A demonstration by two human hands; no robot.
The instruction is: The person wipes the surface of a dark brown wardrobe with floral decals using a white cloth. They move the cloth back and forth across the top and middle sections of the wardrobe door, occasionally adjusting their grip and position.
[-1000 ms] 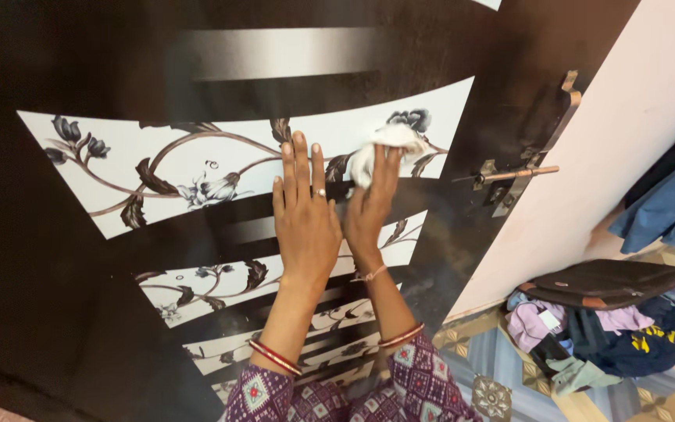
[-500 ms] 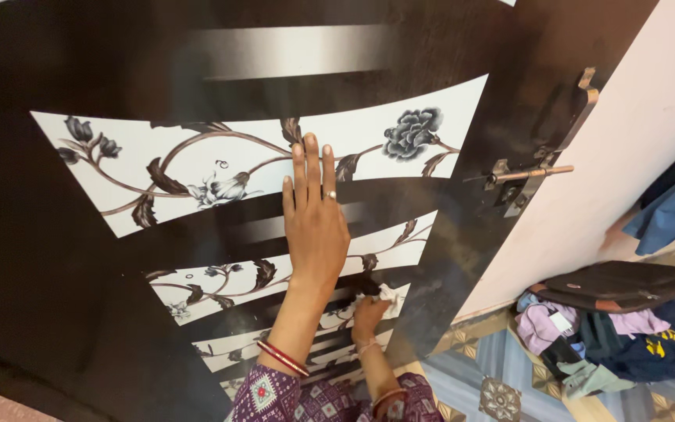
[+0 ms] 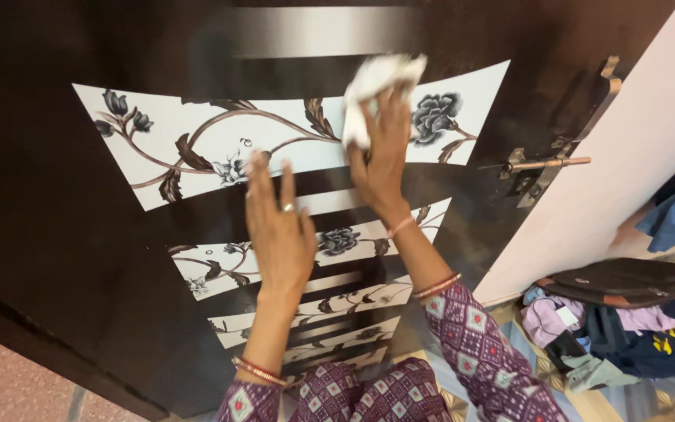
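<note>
- One white cloth (image 3: 375,86), bunched, is pressed against the dark door (image 3: 64,195), at about 12 o'clock from the picture's middle, on the top edge of the uppermost white flower panel (image 3: 197,148).
- The right hand (image 3: 384,156) presses the cloth to the door, fingers close together over its lower half; the fingertips are hidden in the folds, so whether they pinch it cannot be told.
- The left hand (image 3: 277,227) lies flat on the door at 7 o'clock from the cloth, fingers slightly spread, with one ring; motion blurs the fingertips.
- Bangles sit on both wrists, too blurred to count; two patterned purple sleeves are cut off by the bottom edge.
- White flower panels on the door: at least four, and the lowest are hidden behind the arms.
- One metal latch bolt (image 3: 544,164) and one handle (image 3: 599,94) sit at 3 o'clock from the cloth.
- At 4 o'clock, on the patterned floor, one dark flat bag (image 3: 626,280) lies on a heap of clothes (image 3: 611,332); the pieces run together uncounted.
</note>
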